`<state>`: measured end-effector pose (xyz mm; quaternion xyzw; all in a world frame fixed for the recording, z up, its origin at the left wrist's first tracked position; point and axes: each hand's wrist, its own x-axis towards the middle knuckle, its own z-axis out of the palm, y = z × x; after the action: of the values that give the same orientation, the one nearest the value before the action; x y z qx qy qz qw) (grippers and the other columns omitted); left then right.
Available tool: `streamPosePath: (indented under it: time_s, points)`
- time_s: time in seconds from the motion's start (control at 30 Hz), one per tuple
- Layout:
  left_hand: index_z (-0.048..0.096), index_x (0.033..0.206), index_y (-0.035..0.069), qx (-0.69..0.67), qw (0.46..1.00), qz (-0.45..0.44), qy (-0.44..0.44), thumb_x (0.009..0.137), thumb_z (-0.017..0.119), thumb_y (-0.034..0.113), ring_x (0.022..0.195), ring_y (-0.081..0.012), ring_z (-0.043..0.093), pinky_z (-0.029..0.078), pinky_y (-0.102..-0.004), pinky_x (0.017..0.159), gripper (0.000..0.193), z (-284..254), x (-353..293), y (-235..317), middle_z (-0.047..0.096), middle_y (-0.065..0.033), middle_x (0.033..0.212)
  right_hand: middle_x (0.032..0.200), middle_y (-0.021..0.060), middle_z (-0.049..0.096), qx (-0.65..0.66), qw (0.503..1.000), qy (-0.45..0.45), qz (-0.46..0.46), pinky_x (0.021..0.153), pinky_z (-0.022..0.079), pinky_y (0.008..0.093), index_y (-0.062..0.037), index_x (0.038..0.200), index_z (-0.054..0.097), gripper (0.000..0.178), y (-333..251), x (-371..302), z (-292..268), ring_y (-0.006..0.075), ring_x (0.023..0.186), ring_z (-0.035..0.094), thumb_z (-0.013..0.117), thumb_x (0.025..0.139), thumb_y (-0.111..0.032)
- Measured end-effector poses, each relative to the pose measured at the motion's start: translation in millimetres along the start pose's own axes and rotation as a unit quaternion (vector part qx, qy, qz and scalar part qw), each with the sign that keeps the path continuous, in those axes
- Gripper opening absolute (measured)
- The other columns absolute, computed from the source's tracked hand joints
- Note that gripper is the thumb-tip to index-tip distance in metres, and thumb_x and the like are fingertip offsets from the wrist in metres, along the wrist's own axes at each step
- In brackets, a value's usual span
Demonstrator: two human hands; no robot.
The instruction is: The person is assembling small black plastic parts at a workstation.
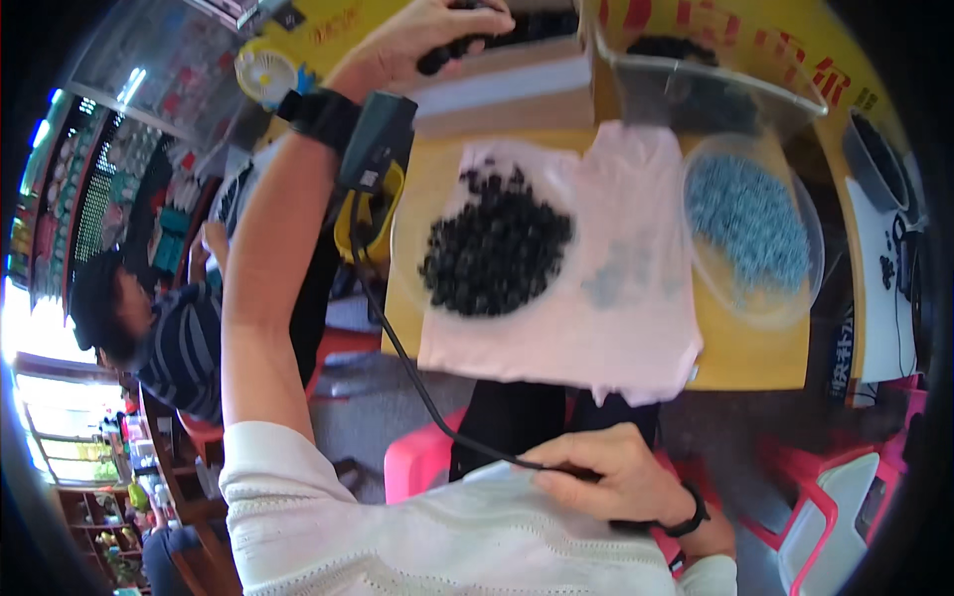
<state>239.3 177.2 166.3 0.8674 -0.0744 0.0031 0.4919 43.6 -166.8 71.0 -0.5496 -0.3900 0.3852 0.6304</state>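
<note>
My left hand (437,38) is stretched to the far side of the table, its fingers closed round a dark, elongated object (449,56) beside a cardboard box (507,94) of black pieces. A dark grey device (381,134) is by that wrist; its black cable (402,353) hangs down toward me. Low at my lap, my right hand (606,475) has its fingers closed on the cable's lower part. Between my arms, a heap of small black pieces (497,253) lies in a clear round tray (405,263) over a pale pink cloth (636,333).
A second clear tray (817,273) of small light-blue pieces (750,219) sits at the table's right. Behind it stands a clear bin (715,74) with black contents. A small yellow fan (266,77) is far left. Another person (179,338) sits at left; pink stools (422,462) stand below.
</note>
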Motion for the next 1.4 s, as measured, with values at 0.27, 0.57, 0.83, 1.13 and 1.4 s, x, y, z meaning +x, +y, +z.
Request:
streamPosePath:
  time_s: [0.27,0.57,0.83,1.13,1.4]
  points:
    - [0.066,0.093,0.014,0.085,0.996,0.005,-0.023,0.086,0.072,0.024,0.055,-0.0022,0.051,0.039,-0.0188,0.048,0.014,76.9,-113.2,-57.2,0.057,0.0059,0.072,0.087,0.0143,0.071,-0.12,0.991,-0.054,0.025,0.06,0.053,0.0295,-0.0011,0.099,0.071,0.021,27.7,-38.6,26.0,0.022,0.066,0.068,0.067,0.087,-0.017]
    - [0.067,0.096,0.009,0.308,0.947,0.063,0.063,0.083,0.074,0.025,0.094,-0.0278,0.06,0.047,-0.0343,0.081,0.022,113.7,-152.8,-80.0,0.059,-0.0106,0.102,0.086,0.0129,0.069,-0.229,0.97,-0.058,0.055,0.068,0.053,0.0341,-0.0005,0.095,0.072,0.02,35.6,-54.8,44.5,0.0285,0.073,0.067,0.064,0.087,-0.017]
    - [0.07,0.104,0.008,0.293,0.952,0.07,0.062,0.085,0.072,0.027,0.098,-0.0289,0.06,0.048,-0.0343,0.085,0.027,105.2,-179.5,-77.6,0.06,-0.012,0.108,0.09,0.0142,0.067,-0.306,0.95,-0.043,0.052,0.075,0.052,0.0396,-0.0001,0.097,0.07,0.018,65.2,-61.7,56.9,0.0315,0.083,0.066,0.059,0.086,-0.01]
    - [0.068,0.109,0.003,0.257,0.959,0.089,0.083,0.092,0.06,0.01,0.106,-0.0304,0.061,0.048,-0.0325,0.088,0.02,97.6,-195.0,-70.3,0.064,-0.0142,0.117,0.096,0.0134,0.067,-0.407,0.908,-0.089,0.046,0.083,0.051,0.039,-0.0031,0.106,0.068,0.023,75.9,-62.7,68.0,0.0304,0.093,0.064,0.064,0.086,-0.014]
    - [0.068,0.109,0.003,0.262,0.953,0.091,0.118,0.088,0.062,0.001,0.104,-0.0267,0.063,0.05,-0.0306,0.084,0.022,94.5,-209.6,-73.5,0.065,-0.0114,0.117,0.084,0.0104,0.071,-0.369,0.877,0.229,-0.204,0.067,0.051,0.0322,-0.0002,0.098,0.071,0.016,-79.2,-50.4,52.0,0.0229,0.074,0.067,0.068,0.082,0.0]
